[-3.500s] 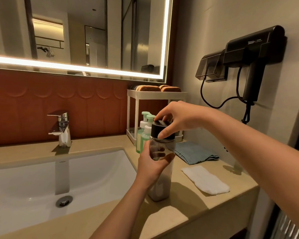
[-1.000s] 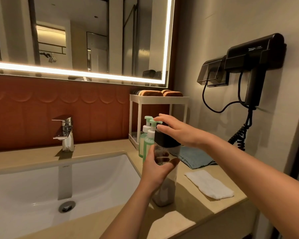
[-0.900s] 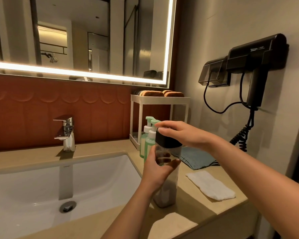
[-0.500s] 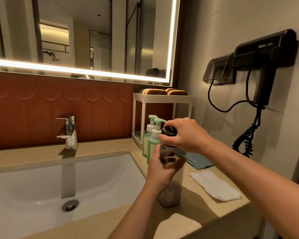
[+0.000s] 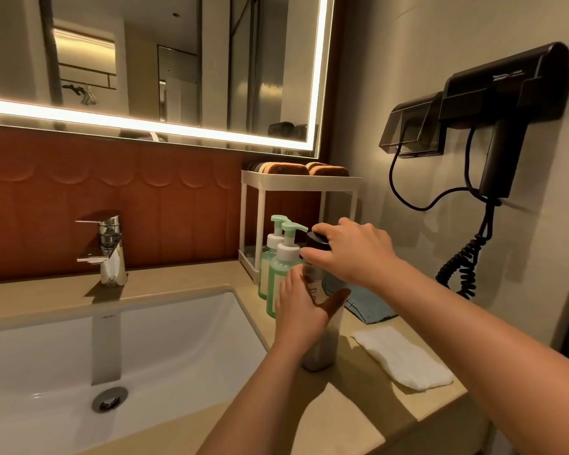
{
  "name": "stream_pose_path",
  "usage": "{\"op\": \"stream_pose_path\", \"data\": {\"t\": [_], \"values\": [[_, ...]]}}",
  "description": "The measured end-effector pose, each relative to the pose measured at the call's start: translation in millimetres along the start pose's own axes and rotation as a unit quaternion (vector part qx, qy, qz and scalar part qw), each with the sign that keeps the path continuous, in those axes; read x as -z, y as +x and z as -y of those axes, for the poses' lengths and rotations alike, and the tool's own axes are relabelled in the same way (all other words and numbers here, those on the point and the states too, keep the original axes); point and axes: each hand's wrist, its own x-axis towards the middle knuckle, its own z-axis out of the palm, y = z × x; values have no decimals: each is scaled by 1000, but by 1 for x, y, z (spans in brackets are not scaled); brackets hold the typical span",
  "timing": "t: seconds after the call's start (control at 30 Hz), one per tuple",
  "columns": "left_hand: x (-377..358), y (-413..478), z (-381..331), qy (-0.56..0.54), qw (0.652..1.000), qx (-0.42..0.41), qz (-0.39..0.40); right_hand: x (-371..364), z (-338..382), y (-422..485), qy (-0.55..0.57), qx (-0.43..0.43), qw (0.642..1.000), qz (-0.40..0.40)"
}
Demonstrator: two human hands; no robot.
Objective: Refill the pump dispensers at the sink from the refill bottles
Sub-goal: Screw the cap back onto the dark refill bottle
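Note:
A tall clear refill bottle (image 5: 322,349) stands upright on the beige counter (image 5: 352,421), right of the sink. My left hand (image 5: 301,310) grips its upper body. My right hand (image 5: 352,251) comes from the right and holds its black cap (image 5: 314,241) with fingers curled over the top. Two green pump dispensers (image 5: 281,267) with mint pump heads stand just behind and left of the bottle, in front of the white rack. The bottle's lower part looks grey and cloudy.
A white sink basin (image 5: 79,356) with a chrome faucet (image 5: 107,247) fills the left. A two-tier white rack (image 5: 299,185) holds brown sponges. A blue cloth (image 5: 372,307) and a white folded cloth (image 5: 404,362) lie on the counter. A black hair dryer (image 5: 506,103) hangs on the right wall.
My right hand has shifted round the black cap, from resting flat over it to curling on it and turning. My left hand keeps its hold on the bottle, which stays on the counter.

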Motion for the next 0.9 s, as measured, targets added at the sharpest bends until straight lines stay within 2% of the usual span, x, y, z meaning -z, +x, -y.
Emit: {"op": "stream_pose_path", "data": {"t": [0.13,0.3,0.4,0.63,0.9], "values": [[-3,11,-2,89,996,-6,3,-9,-11,11,91,-30,994,44],[-10,27,1,246,969,-18,-22,-25,-18,30,85,-76,992,52],[-12,36,7,303,951,-51,-29,-32,-23,42,91,-86,990,64],[6,43,40,328,940,-85,-36,-48,-43,64,95,-111,987,60],[12,53,54,294,951,-90,-13,-63,-44,91,131,-112,983,68]]}}
